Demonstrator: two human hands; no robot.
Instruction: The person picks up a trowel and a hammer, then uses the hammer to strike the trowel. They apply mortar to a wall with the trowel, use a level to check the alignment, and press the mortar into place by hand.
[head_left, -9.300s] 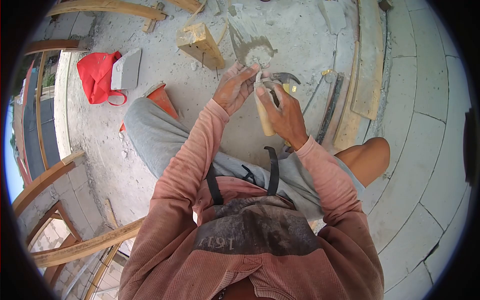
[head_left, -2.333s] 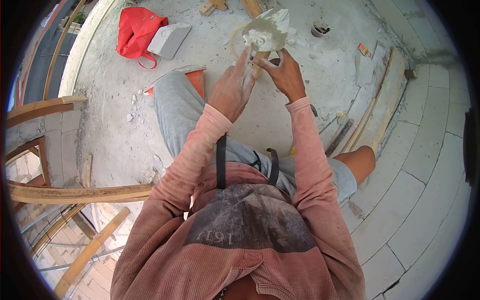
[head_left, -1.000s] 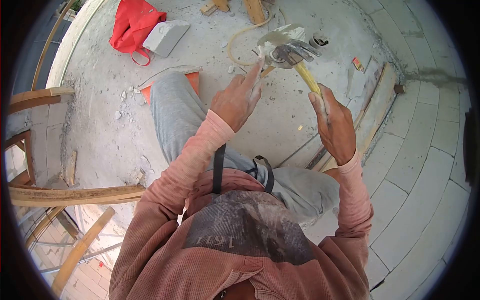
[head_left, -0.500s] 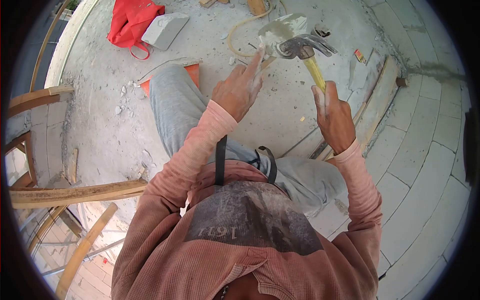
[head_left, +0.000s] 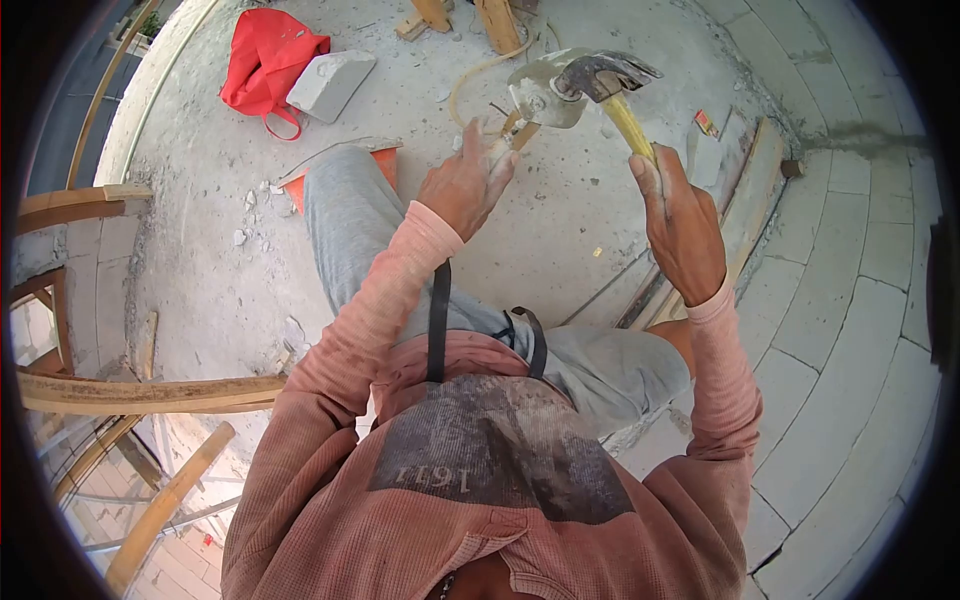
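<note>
My right hand [head_left: 685, 225] is wrapped round the yellow handle of a claw hammer [head_left: 628, 124]. The hammer's metal head lies at the edge of a mortar-smeared trowel [head_left: 540, 98], overlapping its blade in this view. Closed near the trowel's wooden handle, my left hand [head_left: 465, 185] has whitish dust on its fingers. The trowel blade points up and away from me, over the concrete floor.
A red bag [head_left: 268, 65] and a pale block [head_left: 331, 84] lie at the upper left. Wooden posts [head_left: 497, 25] and a hose [head_left: 475, 68] are ahead. Planks [head_left: 755, 195] run beside the block wall [head_left: 820, 270] on the right. Timber [head_left: 150, 393] juts in from the left.
My left hand's forefinger, earlier stretched up to the blade, has drawn back to the trowel's handle. The trowel has tilted and the hammer head has shifted slightly left and up.
</note>
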